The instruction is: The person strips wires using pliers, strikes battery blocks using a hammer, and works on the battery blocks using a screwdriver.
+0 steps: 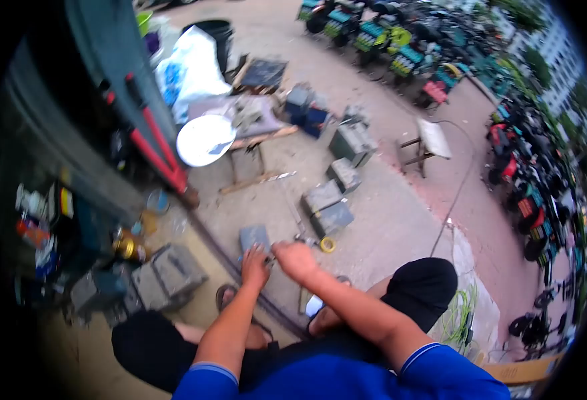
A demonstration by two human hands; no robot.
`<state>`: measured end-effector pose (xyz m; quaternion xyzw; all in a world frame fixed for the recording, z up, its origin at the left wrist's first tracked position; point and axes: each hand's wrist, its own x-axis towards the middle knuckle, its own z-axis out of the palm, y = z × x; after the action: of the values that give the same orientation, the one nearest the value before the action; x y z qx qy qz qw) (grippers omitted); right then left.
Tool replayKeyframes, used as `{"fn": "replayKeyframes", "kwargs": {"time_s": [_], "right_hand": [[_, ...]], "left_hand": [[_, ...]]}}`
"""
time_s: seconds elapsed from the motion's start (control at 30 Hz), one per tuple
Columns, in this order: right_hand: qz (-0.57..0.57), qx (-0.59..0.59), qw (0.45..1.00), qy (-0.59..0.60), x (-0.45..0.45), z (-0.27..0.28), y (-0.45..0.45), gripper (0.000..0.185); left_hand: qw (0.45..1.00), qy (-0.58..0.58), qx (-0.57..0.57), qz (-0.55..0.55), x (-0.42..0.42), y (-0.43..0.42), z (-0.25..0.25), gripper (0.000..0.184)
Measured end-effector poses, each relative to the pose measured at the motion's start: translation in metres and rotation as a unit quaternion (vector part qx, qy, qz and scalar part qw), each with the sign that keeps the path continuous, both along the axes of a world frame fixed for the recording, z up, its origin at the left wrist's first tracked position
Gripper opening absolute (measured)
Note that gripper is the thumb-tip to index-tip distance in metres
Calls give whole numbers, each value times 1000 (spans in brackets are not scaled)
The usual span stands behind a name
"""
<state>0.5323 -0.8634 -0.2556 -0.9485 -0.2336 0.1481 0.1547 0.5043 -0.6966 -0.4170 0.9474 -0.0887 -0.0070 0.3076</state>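
A small grey rectangular block, like a battery (255, 237), lies on the ground between my feet and the tools. My left hand (256, 268) is at its near edge, with the fingers bent against it. Close beside it, my right hand (296, 261) is closed in a fist. A small dark thing shows between the two hands, too blurred to name. Just beyond my right hand are a metal tool (305, 239) and a roll of yellow tape (327, 245).
Grey battery-like blocks stand ahead (327, 207) and at left (168, 275). Red-handled bolt cutters (150, 137) lean near a white round lid (205, 140). A small stool (433, 139) stands right of a cable (463, 180). A metal track (213, 247) crosses the floor. Parked scooters (400, 60) line the background.
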Motion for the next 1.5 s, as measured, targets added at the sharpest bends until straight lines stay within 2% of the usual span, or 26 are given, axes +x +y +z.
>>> {"fn": "replayKeyframes", "kwargs": {"time_s": [0.03, 0.07, 0.1, 0.13, 0.2, 0.3, 0.33, 0.4, 0.43, 0.5, 0.63, 0.7, 0.77, 0.83, 0.9, 0.97, 1.0, 1.03, 1.13, 1.17, 1.27, 1.33, 1.37, 1.4, 1.47, 1.5], "right_hand": [[23, 36, 998, -56, -4, -8, -2, 32], [43, 136, 971, -189, -1, -13, -2, 28], [70, 232, 918, -315, 0, -16, 1, 25], [64, 228, 916, -325, -4, -17, 4, 25], [-9, 137, 986, -90, -10, -15, 11, 26], [2, 60, 998, -35, -5, -13, 6, 27], [5, 61, 998, -35, -2, -17, 6, 27], [75, 204, 936, -275, 3, -22, 8, 24], [80, 206, 937, -272, 1, -25, 9, 24], [-26, 97, 992, -75, -5, -26, 10, 26], [14, 10, 1000, -1, -5, 8, 7, 27], [67, 204, 938, -274, -1, 0, 10, 20], [30, 211, 944, -251, -5, -10, 15, 18], [-22, 39, 999, -6, -4, 10, 12, 27], [7, 14, 1000, -3, 0, 7, 12, 30], [112, 131, 963, -209, 1, 8, 12, 23], [100, 153, 954, -238, 1, 8, 14, 17], [106, 154, 953, -237, 1, 1, 13, 17], [27, -2, 998, -64, 1, -10, 10, 14], [26, -3, 998, -65, 0, -11, 10, 14], [35, 40, 991, -120, -4, -16, 14, 14], [68, 221, 934, -272, -1, -11, 21, 15], [70, 222, 934, -270, -4, -8, 22, 15], [30, 146, 973, -176, -7, -3, 22, 14], [-21, 11, 1000, -12, -7, 8, 22, 14], [-19, 10, 1000, -12, -7, 11, 20, 14]], "left_hand": [[1000, -9, -2, 8, 0, -3, -3, 31], [1000, -18, -18, 12, 0, -6, 2, 33], [999, -23, -32, 21, -1, -7, 8, 34], [999, -31, -33, 12, 2, -8, 9, 34], [1000, 19, -15, 16, 5, -8, 10, 39], [999, -20, 26, 14, 4, -7, 7, 39], [999, -20, 26, 17, 4, -7, 7, 39], [1000, -5, 6, 16, 4, -7, 5, 34], [1000, -3, 5, 21, 4, -7, 3, 34], [999, 2, 32, 6, 3, -5, 1, 36], [1000, -2, 21, 21, 1, -6, 5, 36], [999, 4, -22, 26, 4, -6, 6, 31], [999, 17, -9, 33, 5, -6, 5, 30], [1000, 8, 17, 12, 3, -5, 6, 34], [999, 7, 21, 27, 3, -3, 9, 33], [1000, 12, 18, 8, 4, -3, 13, 27], [1000, 22, 10, 12, 3, -3, 13, 26], [1000, 22, 10, 19, 2, -2, 13, 26], [1000, 3, 15, 17, 1, -4, 11, 28], [1000, 2, 19, 17, 1, -4, 10, 28], [1000, -5, 15, 21, 2, -4, 8, 28], [1000, -8, 7, 27, 1, -2, 5, 28], [1000, -11, 9, 22, 1, -1, 4, 28], [1000, -14, 11, 15, 2, -1, 3, 29], [1000, -12, 9, 20, 1, -3, 2, 29], [1000, -11, 6, 25, 1, -4, 4, 29]]}}
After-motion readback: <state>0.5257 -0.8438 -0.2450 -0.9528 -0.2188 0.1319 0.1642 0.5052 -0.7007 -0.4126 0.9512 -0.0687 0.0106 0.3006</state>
